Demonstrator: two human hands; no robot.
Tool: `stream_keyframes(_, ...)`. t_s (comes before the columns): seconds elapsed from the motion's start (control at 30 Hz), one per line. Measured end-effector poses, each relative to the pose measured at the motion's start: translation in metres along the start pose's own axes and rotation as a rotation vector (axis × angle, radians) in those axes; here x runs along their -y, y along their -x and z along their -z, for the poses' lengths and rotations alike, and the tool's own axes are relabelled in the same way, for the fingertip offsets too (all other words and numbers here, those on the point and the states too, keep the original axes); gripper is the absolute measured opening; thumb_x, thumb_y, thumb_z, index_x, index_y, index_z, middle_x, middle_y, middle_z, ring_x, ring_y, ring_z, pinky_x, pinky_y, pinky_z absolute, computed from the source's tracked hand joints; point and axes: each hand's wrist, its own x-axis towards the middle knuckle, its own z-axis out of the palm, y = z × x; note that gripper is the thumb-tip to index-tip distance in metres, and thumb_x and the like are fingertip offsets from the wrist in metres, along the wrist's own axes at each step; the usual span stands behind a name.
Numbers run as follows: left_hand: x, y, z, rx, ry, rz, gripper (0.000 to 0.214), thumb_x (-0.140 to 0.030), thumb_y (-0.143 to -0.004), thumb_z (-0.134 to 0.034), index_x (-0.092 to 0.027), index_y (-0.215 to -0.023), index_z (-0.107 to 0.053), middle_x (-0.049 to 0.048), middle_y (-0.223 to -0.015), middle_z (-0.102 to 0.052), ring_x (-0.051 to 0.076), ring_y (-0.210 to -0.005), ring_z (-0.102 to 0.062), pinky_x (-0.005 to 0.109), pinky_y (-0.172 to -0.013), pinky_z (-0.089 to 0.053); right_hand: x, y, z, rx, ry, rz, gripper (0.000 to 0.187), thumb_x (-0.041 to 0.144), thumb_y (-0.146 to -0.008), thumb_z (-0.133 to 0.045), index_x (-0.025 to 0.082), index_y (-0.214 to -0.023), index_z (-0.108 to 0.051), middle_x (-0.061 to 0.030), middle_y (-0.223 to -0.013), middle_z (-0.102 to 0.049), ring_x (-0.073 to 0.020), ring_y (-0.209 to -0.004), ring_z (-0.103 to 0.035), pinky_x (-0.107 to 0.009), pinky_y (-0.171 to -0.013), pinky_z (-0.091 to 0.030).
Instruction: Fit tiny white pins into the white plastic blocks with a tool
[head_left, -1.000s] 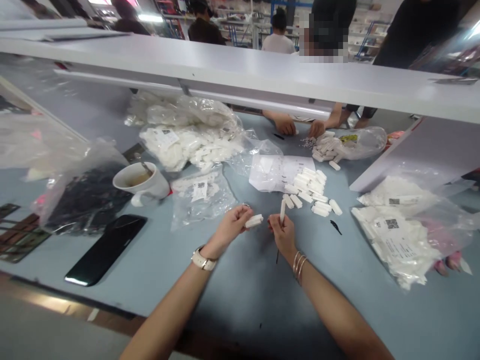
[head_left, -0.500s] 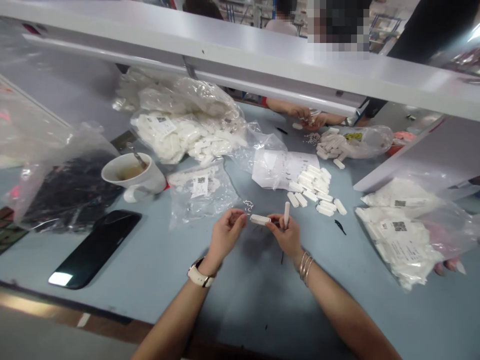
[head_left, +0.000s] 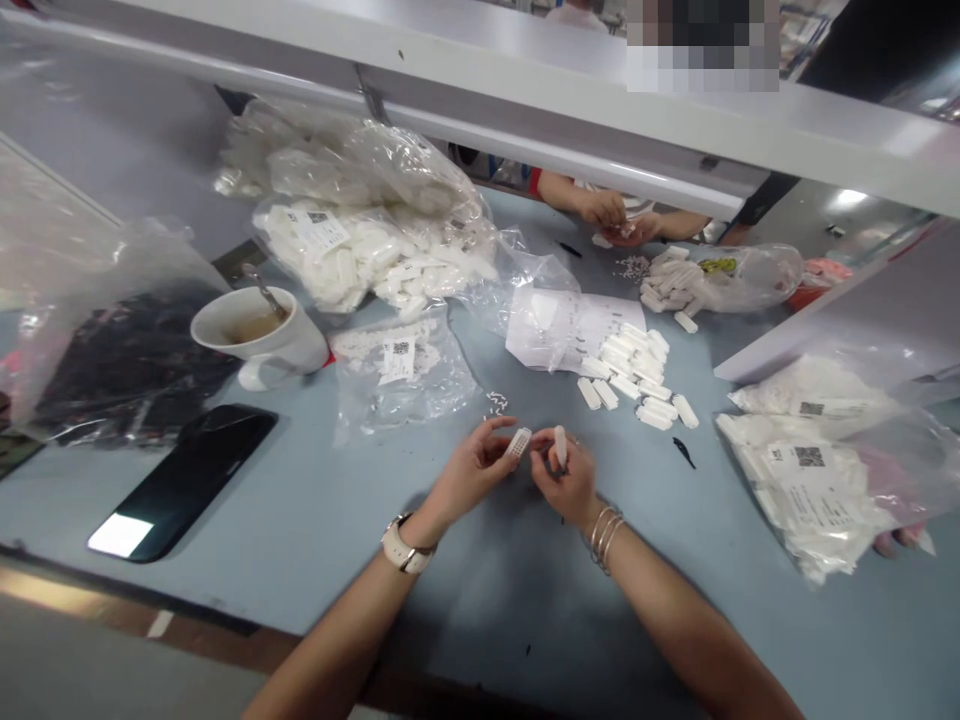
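Note:
Between its thumb and fingers, my left hand [head_left: 476,465] holds a small white plastic piece [head_left: 519,442], tilted up so that rows of holes show on its face. Close beside it, my right hand [head_left: 568,482] is closed around a slim tool with a pale handle [head_left: 560,446]; a thin dark tip pokes out below the hand. Whether the right fingertips touch the white piece I cannot tell. Just beyond my left hand lie several tiny white parts [head_left: 496,403]. Farther right is a pile of white oblong plastic pieces [head_left: 630,362].
A mug with a spoon [head_left: 259,335] and a phone [head_left: 184,482] are on the left. Clear bags of white parts [head_left: 341,265] stand behind; more bags [head_left: 806,480] lie right. A black curved piece [head_left: 684,453] rests nearby. Across the table, another person's hands [head_left: 615,215] work under a shelf [head_left: 480,75].
The white piece has passed from my right fingertips to my left hand and turned from lying sideways to tilted up. My right hand keeps the tool. The view has shifted slightly.

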Motion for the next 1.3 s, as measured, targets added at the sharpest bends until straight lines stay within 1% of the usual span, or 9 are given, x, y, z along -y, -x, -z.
stream_keyframes(0.13, -0.007, 0.001, 0.012, 0.042, -0.246, -0.021, 0.026, -0.038, -0.074, -0.066, -0.015, -0.085, -0.063, 0.0034, -0.077, -0.067, 0.014, -0.065, -0.060, 0.026, -0.060, -0.046, -0.002, -0.002, 0.001, 0.108, -0.031, -0.024, 0.008, 0.020, -0.075, -0.057, 0.023, -0.071, -0.051, -0.0044, -0.083, -0.067, -0.0172, -0.082, -0.064, -0.030, -0.073, -0.052)
stream_keyframes(0.3, -0.014, 0.002, 0.026, 0.078, -0.347, -0.061, 0.027, -0.041, -0.080, -0.059, -0.015, -0.087, -0.067, 0.0045, -0.078, -0.070, 0.015, -0.067, -0.061, 0.025, -0.059, -0.047, -0.007, 0.000, -0.003, 0.210, -0.037, -0.039, 0.003, 0.021, -0.077, -0.057, 0.023, -0.077, -0.059, -0.0019, -0.079, -0.066, -0.0153, -0.072, -0.062, -0.028, -0.069, -0.050)
stream_keyframes(0.4, -0.009, -0.003, 0.038, -0.162, -0.552, -0.130, 0.030, -0.040, -0.086, -0.050, -0.016, -0.087, -0.068, 0.0035, -0.073, -0.069, 0.015, -0.062, -0.059, 0.026, -0.057, -0.047, -0.009, 0.000, -0.004, 0.176, 0.052, -0.137, 0.009, 0.022, -0.078, -0.059, 0.022, -0.086, -0.063, 0.0018, -0.067, -0.060, -0.0137, -0.061, -0.057, -0.025, -0.064, -0.047)
stream_keyframes(0.5, 0.002, -0.010, 0.046, -0.408, -0.802, -0.317, 0.025, -0.031, -0.086, -0.049, -0.017, -0.086, -0.069, 0.0068, -0.082, -0.070, 0.020, -0.075, -0.062, 0.032, -0.071, -0.050, -0.010, -0.001, -0.005, 0.185, 0.131, -0.212, 0.012, 0.022, -0.076, -0.062, 0.020, -0.088, -0.064, 0.0048, -0.058, -0.051, -0.0125, -0.056, -0.052, -0.023, -0.059, -0.044)
stream_keyframes(0.6, 0.013, -0.017, 0.048, -0.393, -0.962, -0.438, 0.023, -0.026, -0.087, -0.049, -0.018, -0.088, -0.070, 0.0089, -0.088, -0.070, 0.023, -0.086, -0.062, 0.036, -0.080, -0.050, -0.010, -0.002, -0.006, 0.209, 0.158, -0.211, 0.012, 0.021, -0.076, -0.063, 0.019, -0.088, -0.064, 0.0050, -0.058, -0.050, -0.0121, -0.055, -0.051, -0.022, -0.059, -0.043)
stream_keyframes(0.77, 0.020, -0.023, 0.041, -0.369, -1.120, -0.452, 0.022, -0.026, -0.089, -0.049, -0.019, -0.091, -0.071, 0.0102, -0.089, -0.067, 0.024, -0.085, -0.061, 0.035, -0.078, -0.048, -0.011, -0.001, -0.006, 0.228, 0.155, -0.162, 0.007, 0.020, -0.077, -0.061, 0.020, -0.085, -0.061, 0.0030, -0.063, -0.055, -0.0126, -0.057, -0.052, -0.023, -0.060, -0.044)
stream_keyframes(0.93, 0.017, -0.024, 0.036, -0.373, -1.108, -0.454, 0.022, -0.021, -0.088, -0.048, -0.020, -0.085, -0.070, 0.0092, -0.081, -0.065, 0.023, -0.081, -0.058, 0.035, -0.076, -0.046, -0.012, -0.001, -0.006, 0.242, 0.157, -0.163, 0.008, 0.020, -0.079, -0.061, 0.020, -0.087, -0.061, 0.0035, -0.062, -0.054, -0.0129, -0.058, -0.053, -0.023, -0.060, -0.044)
stream_keyframes(1.1, 0.007, -0.019, 0.039, -0.353, -0.844, -0.394, 0.019, -0.025, -0.085, -0.051, -0.018, -0.080, -0.068, 0.0080, -0.082, -0.066, 0.021, -0.078, -0.058, 0.033, -0.075, -0.046, -0.011, -0.001, -0.006, 0.238, 0.153, -0.177, 0.008, 0.019, -0.077, -0.063, 0.019, -0.084, -0.061, 0.0034, -0.063, -0.054, -0.0129, -0.058, -0.053, -0.024, -0.061, -0.043)
stream_keyframes(1.3, -0.011, -0.007, 0.038, -0.123, -0.522, -0.246, 0.018, -0.032, -0.080, -0.058, -0.017, -0.074, -0.068, 0.0039, -0.071, -0.064, 0.014, -0.061, -0.054, 0.025, -0.056, -0.041, -0.010, -0.002, -0.006, 0.251, 0.142, -0.190, 0.008, 0.016, -0.076, -0.062, 0.019, -0.084, -0.061, 0.0051, -0.060, -0.049, -0.0121, -0.057, -0.051, -0.023, -0.060, -0.041)
